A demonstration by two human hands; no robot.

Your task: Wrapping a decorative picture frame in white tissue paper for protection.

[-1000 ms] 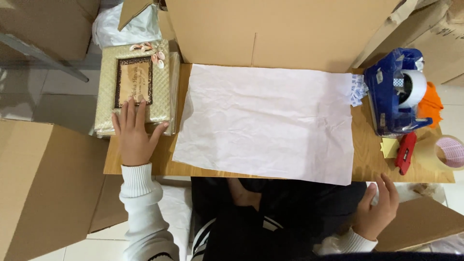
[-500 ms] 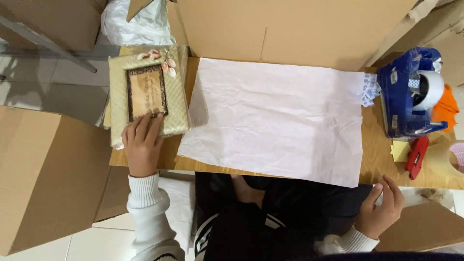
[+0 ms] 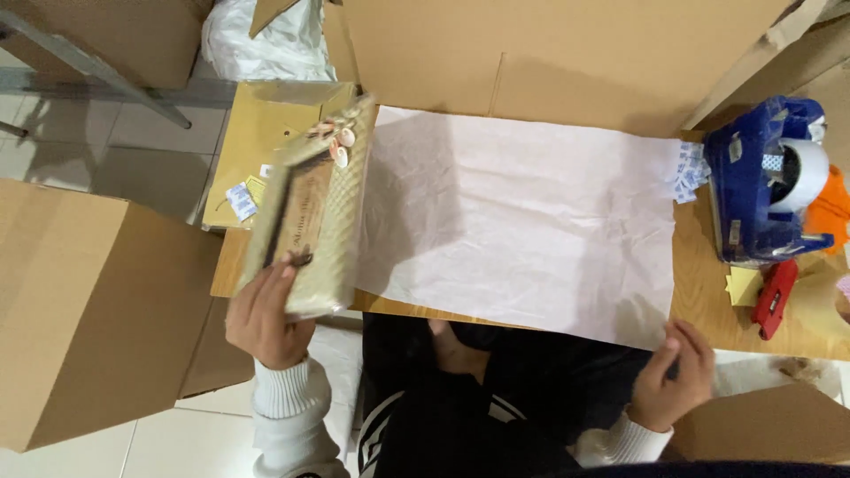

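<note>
- Two hands show at the bottom of the frame, both in white ribbed cuffs, with dark clothing between them.
- At lower left, the left hand (image 3: 264, 320) is clasped around the near end of a picture frame (image 3: 310, 212), fingers wrapped over its lower edge.
- That picture frame is a woven, beige rectangle with a dark inner border; it is lifted off the desk (image 3: 708, 305) and tilted on edge, its far end decorated with small shells and reaching toward the upper middle of the frame.
- At lower right, the right hand (image 3: 670, 379) has its fingers curled at the near right corner of a sheet of white paper (image 3: 522, 221); whether it actually pinches the corner I cannot tell.
- White paper lies spread and slightly crumpled across the middle of the wooden desk, just to the right of the picture frame.
- On the right side of the desk, a red cutter (image 3: 774, 299) lies beside a yellow note pad (image 3: 744, 285).
- Behind them, at the right edge, stands a blue tape dispenser (image 3: 757, 190) holding a white roll.
- A large cardboard box (image 3: 88, 310) fills the left side of the frame.
- Left of centre, behind the picture frame, a flat yellow-brown carton (image 3: 266, 133) lies with small packets on it.
- Farthest back, a cardboard panel (image 3: 549, 53) spans the top of the frame, with a white plastic bag (image 3: 261, 40) at upper left.
</note>
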